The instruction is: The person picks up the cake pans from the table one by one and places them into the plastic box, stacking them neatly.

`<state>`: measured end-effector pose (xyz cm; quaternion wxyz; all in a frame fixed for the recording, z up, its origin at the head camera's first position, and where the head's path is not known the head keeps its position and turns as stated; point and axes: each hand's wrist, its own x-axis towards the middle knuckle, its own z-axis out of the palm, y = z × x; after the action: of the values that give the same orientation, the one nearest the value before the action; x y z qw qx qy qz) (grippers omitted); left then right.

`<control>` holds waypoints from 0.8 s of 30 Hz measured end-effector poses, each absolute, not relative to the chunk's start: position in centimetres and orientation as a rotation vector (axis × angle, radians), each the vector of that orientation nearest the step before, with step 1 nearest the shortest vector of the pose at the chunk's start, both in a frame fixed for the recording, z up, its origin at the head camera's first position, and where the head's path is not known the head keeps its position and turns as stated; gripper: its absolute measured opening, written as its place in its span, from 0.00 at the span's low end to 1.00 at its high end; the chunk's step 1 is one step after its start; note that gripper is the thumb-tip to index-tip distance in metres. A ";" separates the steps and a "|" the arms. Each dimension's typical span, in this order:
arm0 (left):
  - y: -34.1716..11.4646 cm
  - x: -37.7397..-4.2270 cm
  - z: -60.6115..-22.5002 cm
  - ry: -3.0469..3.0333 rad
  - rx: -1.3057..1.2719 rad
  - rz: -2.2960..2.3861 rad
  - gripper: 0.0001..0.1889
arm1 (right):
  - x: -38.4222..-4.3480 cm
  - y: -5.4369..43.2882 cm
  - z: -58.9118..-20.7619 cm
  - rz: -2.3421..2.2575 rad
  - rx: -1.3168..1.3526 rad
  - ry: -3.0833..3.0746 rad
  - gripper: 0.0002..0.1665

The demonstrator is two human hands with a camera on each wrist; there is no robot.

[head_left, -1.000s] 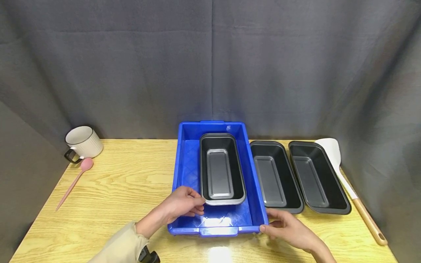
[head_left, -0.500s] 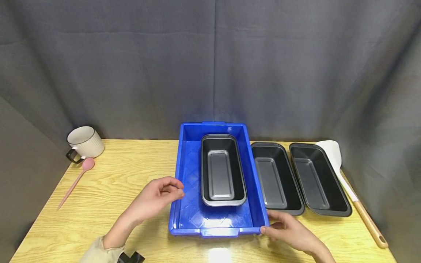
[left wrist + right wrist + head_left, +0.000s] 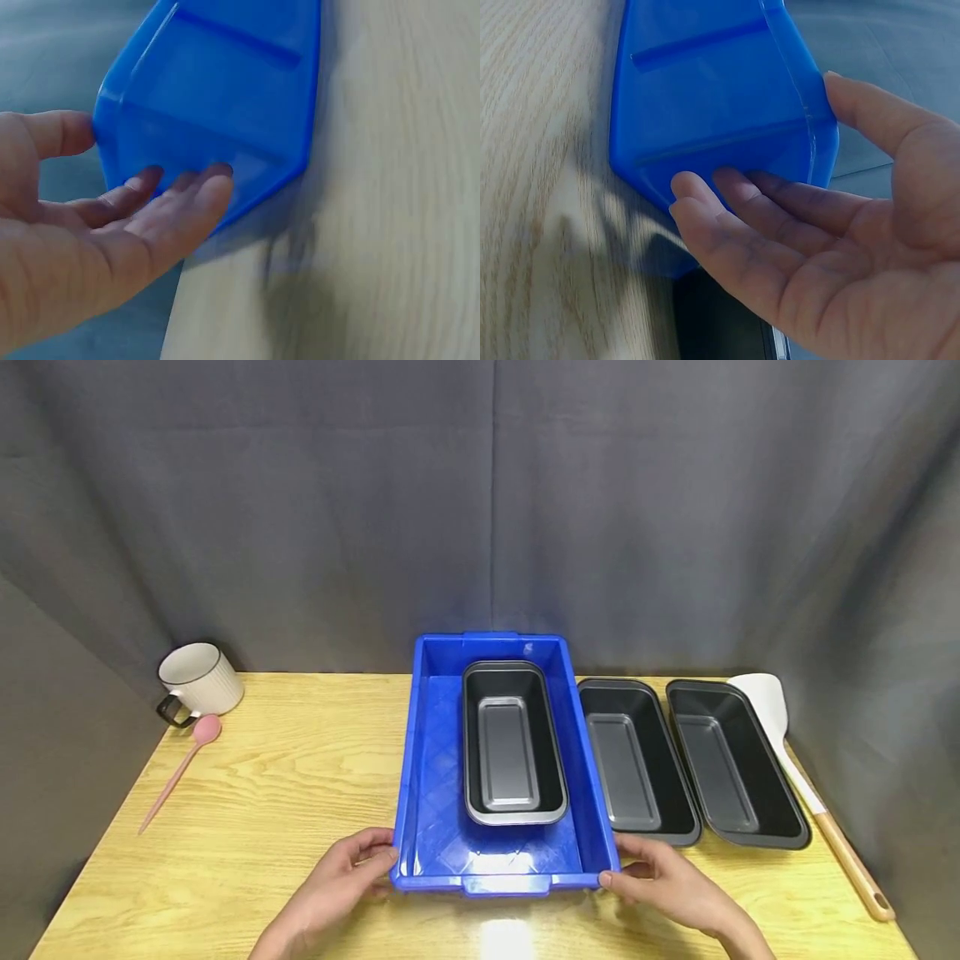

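Observation:
In the head view a blue plastic tray [image 3: 429, 883] stands in the middle of the wooden table, with one dark loaf pan [image 3: 517, 817] lying inside, toward its right side. My left hand [image 3: 335, 883] holds the tray's front left corner. In the left wrist view the thumb [image 3: 71, 133] is at the rim and the other fingers are against the outer wall. At the front right corner my right hand [image 3: 666, 881] holds on the same way, its thumb [image 3: 870, 105] on the rim in the right wrist view. Neither hand touches the loaf pan.
Two more dark loaf pans, a near one [image 3: 626, 768] and a farther one [image 3: 731, 768], lie right of the tray. Beyond them lies a white spatula with a wooden handle [image 3: 855, 864]. A white mug [image 3: 202, 681] and pink spoon [image 3: 180, 768] are far left. A grey curtain [image 3: 375, 527] hangs behind.
My left hand has let go of the loaf pan's near left corner, moved out leftward, then come down to the tray's front left corner. The right hand has kept its place.

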<state>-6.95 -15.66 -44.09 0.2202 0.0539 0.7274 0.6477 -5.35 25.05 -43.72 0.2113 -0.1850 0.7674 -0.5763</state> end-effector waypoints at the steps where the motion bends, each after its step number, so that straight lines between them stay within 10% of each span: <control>1: -15.5 -6.8 -44.2 1.975 0.140 1.816 0.25 | -5.3 25.1 -43.7 -1.604 -0.510 2.131 0.25; 24: -14.1 -6.7 -44.4 1.719 -0.115 2.086 0.27 | -4.0 28.3 -42.9 -1.551 0.041 2.514 0.23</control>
<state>-6.71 -14.08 -44.45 0.2163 -0.0416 0.6203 0.7528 -4.01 28.30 -42.85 0.0935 0.0140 0.8472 -0.5227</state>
